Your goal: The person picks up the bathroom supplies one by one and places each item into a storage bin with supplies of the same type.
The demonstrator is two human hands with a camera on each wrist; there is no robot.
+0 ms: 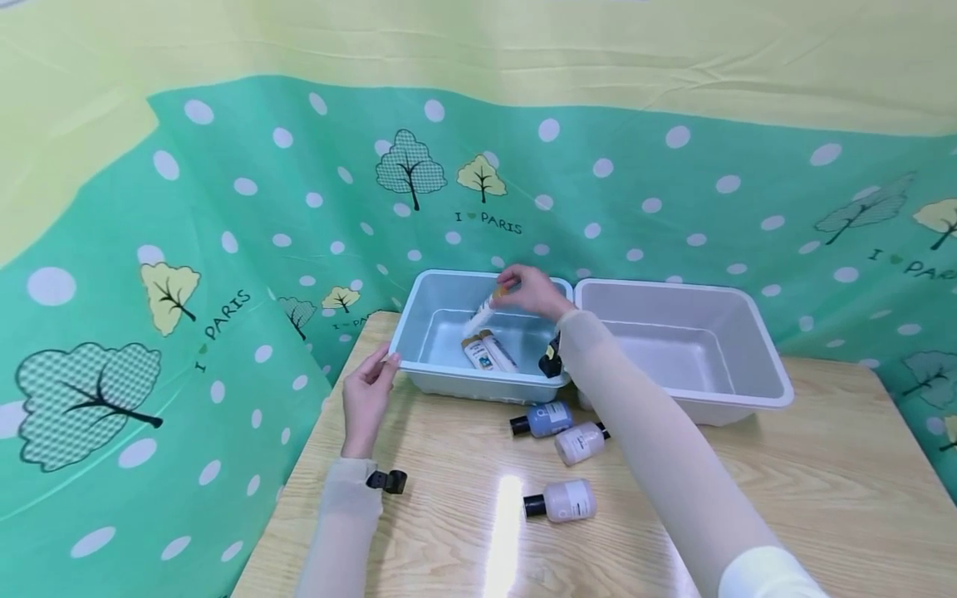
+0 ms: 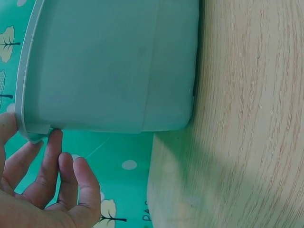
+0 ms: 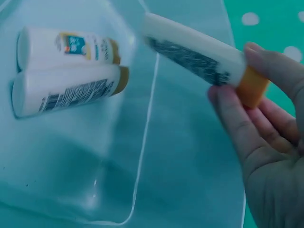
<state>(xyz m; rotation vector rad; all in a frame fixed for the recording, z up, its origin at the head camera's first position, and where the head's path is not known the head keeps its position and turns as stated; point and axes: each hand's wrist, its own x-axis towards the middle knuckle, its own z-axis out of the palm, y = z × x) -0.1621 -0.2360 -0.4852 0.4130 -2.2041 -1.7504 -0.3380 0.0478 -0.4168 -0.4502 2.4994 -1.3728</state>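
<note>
Wooden table [image 1: 441, 523]; hands [image 1: 366, 397] [image 1: 532, 292] pinch blue bin's rim [image 1: 478, 373] (left), bottle [image 3: 197, 54] (right).

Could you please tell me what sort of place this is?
Probably a makeshift indoor tabletop workspace: a wooden table bears a blue bin and a grey bin, with a patterned cloth behind them.

Gray bin [image 1: 695, 357] on wood-grain counter [image 1: 837, 465]. Blue bottle [image 1: 549, 419], black cap, lying just off bin's near left corner; pale pink bottle [image 1: 579, 444] beside it; second pale pink bottle [image 1: 571, 501] lying farther in front. Behind bin: green dotted cloth [image 1: 650, 224], printed trees, PARIS lettering, yellow band above.
</note>
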